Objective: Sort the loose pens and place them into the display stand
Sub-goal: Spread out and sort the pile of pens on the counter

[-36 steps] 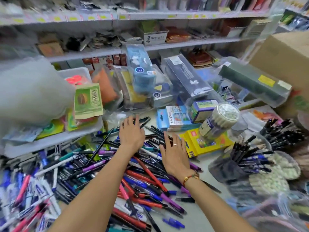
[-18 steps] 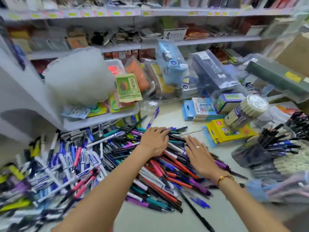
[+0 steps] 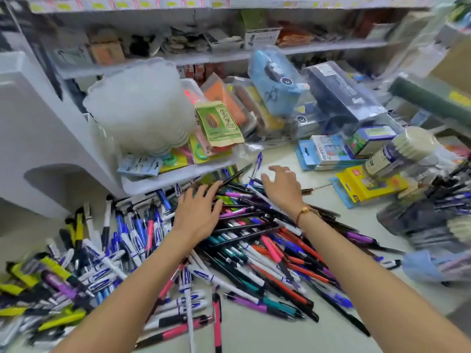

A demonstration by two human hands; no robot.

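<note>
Pens, a loose heap of slim, stiff, light plastic barrels [image 3: 254,250], slip easily under the flat-spread left hand [image 3: 197,215] and lifted, empty, loosely-curled right hand [image 3: 281,187]; pinch mid-barrel.

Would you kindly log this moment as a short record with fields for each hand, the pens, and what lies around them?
left hand: open, fingers spread flat on the pens
right hand: open, fingers loosely bent, raised above the far edge of the pile, holding nothing
pens: loose mixed heap on the floor; red, black, purple, teal and white barrels crossing each other
markers: yellow and blue-white ones spread to the left
yellow box: on the floor to the right
tray: white, behind the pile, packets inside
</note>
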